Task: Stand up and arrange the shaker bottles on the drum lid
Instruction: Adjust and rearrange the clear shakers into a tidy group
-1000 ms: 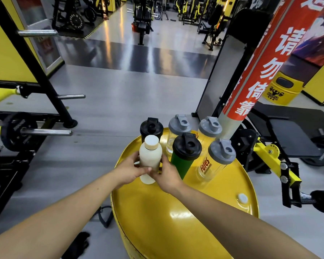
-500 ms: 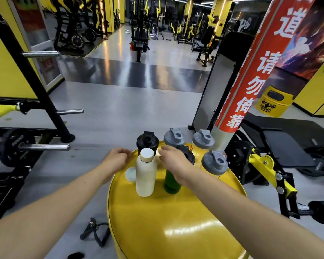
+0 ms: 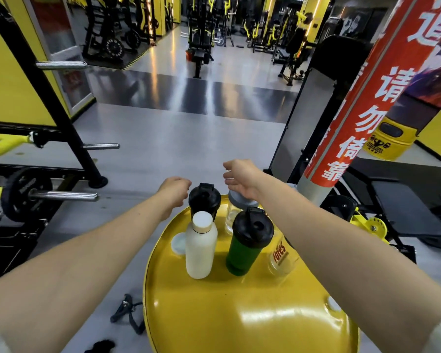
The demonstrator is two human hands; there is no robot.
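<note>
Fingers (image 3: 182, 183) of the left hand (image 3: 173, 191) curl loosely inward and hold nothing; the hand hangs just beside the black-lidded bottle (image 3: 204, 201), at its nine o'clock, without touching it as far as the view shows. Fingers (image 3: 229, 174) of the right hand (image 3: 242, 178) are spread partly open and also empty, raised above the grey lid of a clear bottle (image 3: 236, 210) at the far edge of the drum lid (image 3: 239, 314). Both bare forearms reach in from the near corners of the view.

All the bottles in view stand upright on the far half of the yellow lid. The black-lidded bottle is at about eleven o'clock on the lid, with the grey-lidded clear one just beside it at twelve. Nearer the person, a white bottle (image 3: 200, 247) with a pale cap stands at ten o'clock from the lid's centre, and a green bottle (image 3: 247, 244) with a black flip cap stands near it toward one o'clock. A clear bottle with red lettering (image 3: 281, 258) stands just beside the green one at its three o'clock, its top hidden by the right forearm. A small pale disc (image 3: 178, 243) lies flat at the white bottle's nine o'clock. A round plug (image 3: 332, 304) sits in the lid at four o'clock.

A red pole (image 3: 362, 118) with white characters rises beyond the drum at two o'clock, and a weight rack (image 3: 49, 98) stands at nine o'clock.
</note>
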